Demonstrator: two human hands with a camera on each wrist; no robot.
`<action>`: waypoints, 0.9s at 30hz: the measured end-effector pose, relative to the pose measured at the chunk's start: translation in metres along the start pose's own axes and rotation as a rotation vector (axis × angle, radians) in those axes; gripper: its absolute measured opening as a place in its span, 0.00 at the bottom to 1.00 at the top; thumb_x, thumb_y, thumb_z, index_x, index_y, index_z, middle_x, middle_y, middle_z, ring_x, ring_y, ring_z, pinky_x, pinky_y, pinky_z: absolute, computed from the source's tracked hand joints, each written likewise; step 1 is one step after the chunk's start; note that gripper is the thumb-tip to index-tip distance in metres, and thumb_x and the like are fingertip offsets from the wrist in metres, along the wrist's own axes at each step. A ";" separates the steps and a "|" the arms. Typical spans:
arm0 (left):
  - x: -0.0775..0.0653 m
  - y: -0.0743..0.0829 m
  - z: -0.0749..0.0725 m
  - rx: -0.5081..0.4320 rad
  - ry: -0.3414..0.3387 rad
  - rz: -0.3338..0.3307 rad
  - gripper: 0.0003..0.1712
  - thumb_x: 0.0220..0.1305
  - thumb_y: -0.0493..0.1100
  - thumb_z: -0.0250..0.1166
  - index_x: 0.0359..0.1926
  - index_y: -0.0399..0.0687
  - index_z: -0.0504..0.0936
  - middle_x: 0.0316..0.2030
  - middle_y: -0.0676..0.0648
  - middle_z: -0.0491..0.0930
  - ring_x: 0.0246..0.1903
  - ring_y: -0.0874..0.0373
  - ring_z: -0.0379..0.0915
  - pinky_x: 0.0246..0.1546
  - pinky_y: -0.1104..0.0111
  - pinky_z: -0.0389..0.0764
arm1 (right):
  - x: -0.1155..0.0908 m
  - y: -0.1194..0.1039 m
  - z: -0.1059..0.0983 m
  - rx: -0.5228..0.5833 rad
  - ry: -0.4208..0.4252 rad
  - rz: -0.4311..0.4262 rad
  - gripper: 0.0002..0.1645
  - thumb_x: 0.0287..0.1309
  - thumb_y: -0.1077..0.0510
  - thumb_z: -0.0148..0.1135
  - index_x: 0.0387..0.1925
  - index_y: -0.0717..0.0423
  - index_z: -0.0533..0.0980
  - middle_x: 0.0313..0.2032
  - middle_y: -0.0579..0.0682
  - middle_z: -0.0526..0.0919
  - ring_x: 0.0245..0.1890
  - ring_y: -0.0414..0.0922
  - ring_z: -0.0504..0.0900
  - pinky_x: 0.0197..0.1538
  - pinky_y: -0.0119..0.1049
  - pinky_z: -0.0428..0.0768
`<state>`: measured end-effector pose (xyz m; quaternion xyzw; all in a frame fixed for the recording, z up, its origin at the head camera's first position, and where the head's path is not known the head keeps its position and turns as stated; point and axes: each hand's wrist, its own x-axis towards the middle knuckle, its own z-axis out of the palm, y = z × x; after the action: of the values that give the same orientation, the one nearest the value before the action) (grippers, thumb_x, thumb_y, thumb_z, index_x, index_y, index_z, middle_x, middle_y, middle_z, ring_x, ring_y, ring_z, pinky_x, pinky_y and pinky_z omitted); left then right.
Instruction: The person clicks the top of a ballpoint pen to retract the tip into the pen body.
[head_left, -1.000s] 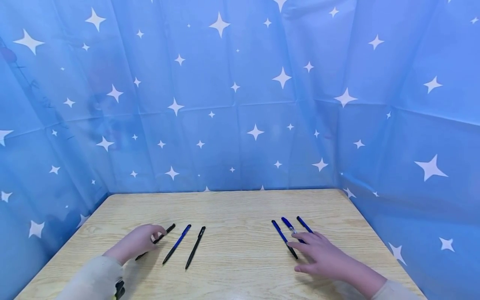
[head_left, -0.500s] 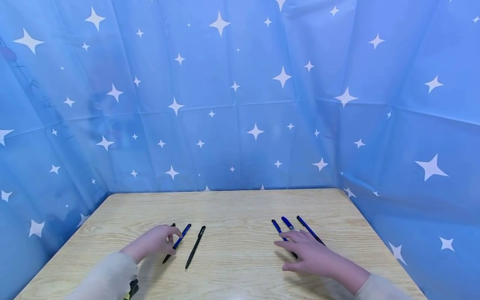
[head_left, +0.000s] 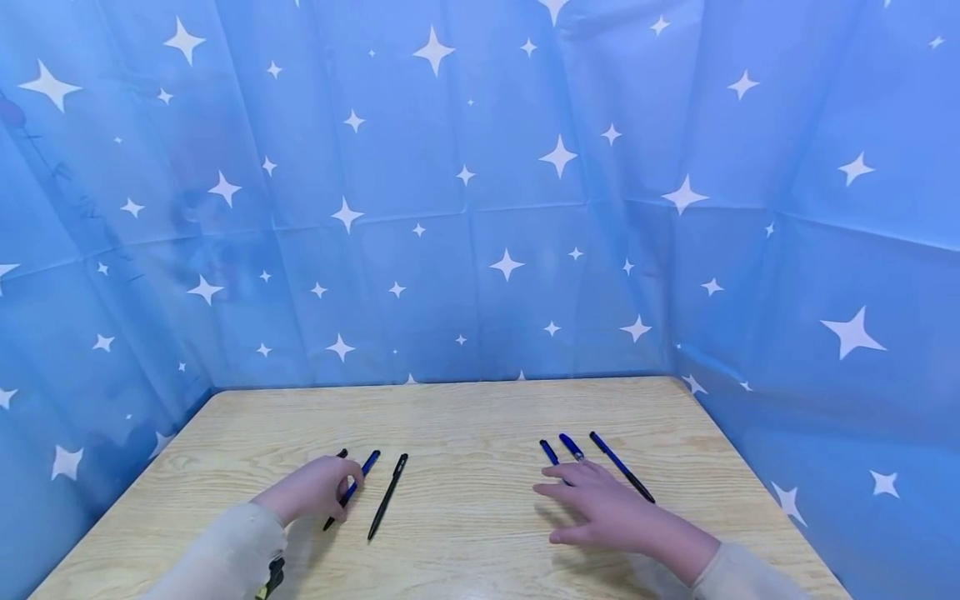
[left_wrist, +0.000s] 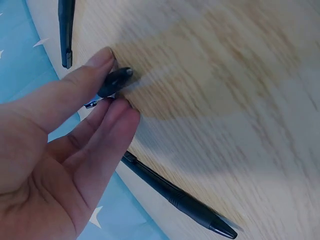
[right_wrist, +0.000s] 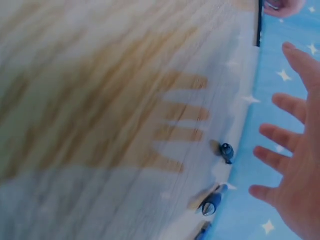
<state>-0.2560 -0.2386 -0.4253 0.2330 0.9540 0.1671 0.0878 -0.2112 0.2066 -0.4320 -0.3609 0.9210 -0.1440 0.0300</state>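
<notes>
My left hand (head_left: 318,487) is at the middle pen of the left group, a slim blue-and-black pen (head_left: 349,493). In the left wrist view, thumb and fingertips pinch this pen (left_wrist: 116,82), seen end-on. A black pen (head_left: 342,453) on its left is mostly hidden by the hand; another black pen (head_left: 388,497) lies to its right. My right hand (head_left: 600,510) hovers with spread fingers over the right group, holding nothing. Beneath it are a blue pen (head_left: 549,451) and a blue-capped pen (head_left: 572,446), both partly covered; a blue-and-black pen (head_left: 622,467) lies just beyond.
The pens lie on a light wood-grain table (head_left: 465,467). A blue curtain (head_left: 450,292) with white stars hangs close behind the table and along both sides. A wide stretch of tabletop separates the two pen groups.
My left hand has moved right from the leftmost black pen to the blue-and-black one, leaving the first on the table. The right hand has drifted left, uncovering the rightmost pen.
</notes>
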 end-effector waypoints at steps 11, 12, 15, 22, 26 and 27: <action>-0.007 -0.003 0.002 -0.233 -0.056 -0.136 0.26 0.39 0.20 0.74 0.39 0.45 0.79 0.28 0.44 0.72 0.23 0.53 0.71 0.18 0.64 0.79 | 0.004 -0.004 0.004 0.005 -0.003 -0.014 0.39 0.60 0.32 0.58 0.68 0.45 0.68 0.68 0.52 0.66 0.67 0.54 0.63 0.67 0.62 0.53; -0.007 -0.003 0.003 -0.236 -0.060 -0.135 0.26 0.39 0.20 0.74 0.39 0.46 0.79 0.27 0.44 0.72 0.23 0.53 0.72 0.18 0.64 0.79 | 0.005 -0.005 0.004 0.001 -0.004 -0.014 0.40 0.60 0.32 0.58 0.68 0.45 0.68 0.68 0.52 0.66 0.67 0.54 0.63 0.67 0.61 0.53; -0.008 -0.003 0.003 -0.230 -0.076 -0.127 0.27 0.39 0.19 0.73 0.38 0.46 0.79 0.26 0.44 0.72 0.21 0.53 0.72 0.17 0.63 0.79 | 0.008 -0.006 0.003 -0.005 -0.004 -0.015 0.39 0.60 0.33 0.59 0.68 0.45 0.68 0.67 0.52 0.66 0.67 0.54 0.63 0.67 0.61 0.54; -0.006 0.006 -0.002 -0.170 -0.072 -0.086 0.28 0.38 0.16 0.69 0.38 0.47 0.79 0.25 0.46 0.73 0.22 0.54 0.71 0.18 0.63 0.75 | 0.015 -0.008 -0.006 -0.015 0.006 0.000 0.38 0.60 0.36 0.61 0.68 0.45 0.68 0.67 0.51 0.66 0.68 0.55 0.62 0.66 0.61 0.57; -0.003 0.011 -0.007 -0.135 -0.023 -0.003 0.28 0.38 0.16 0.69 0.39 0.45 0.79 0.27 0.47 0.74 0.25 0.55 0.69 0.22 0.63 0.75 | 0.020 -0.008 -0.009 0.012 0.025 -0.002 0.39 0.60 0.35 0.61 0.68 0.45 0.68 0.67 0.50 0.66 0.67 0.55 0.62 0.66 0.60 0.57; -0.002 0.011 -0.007 -0.134 -0.016 0.001 0.28 0.39 0.17 0.70 0.40 0.45 0.79 0.27 0.48 0.74 0.25 0.55 0.69 0.23 0.63 0.75 | 0.021 -0.008 -0.010 0.023 0.031 -0.003 0.39 0.60 0.35 0.61 0.68 0.46 0.68 0.67 0.50 0.66 0.67 0.55 0.62 0.66 0.60 0.58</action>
<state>-0.2513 -0.2320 -0.4145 0.2284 0.9398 0.2288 0.1109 -0.2230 0.1888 -0.4190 -0.3598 0.9190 -0.1603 0.0194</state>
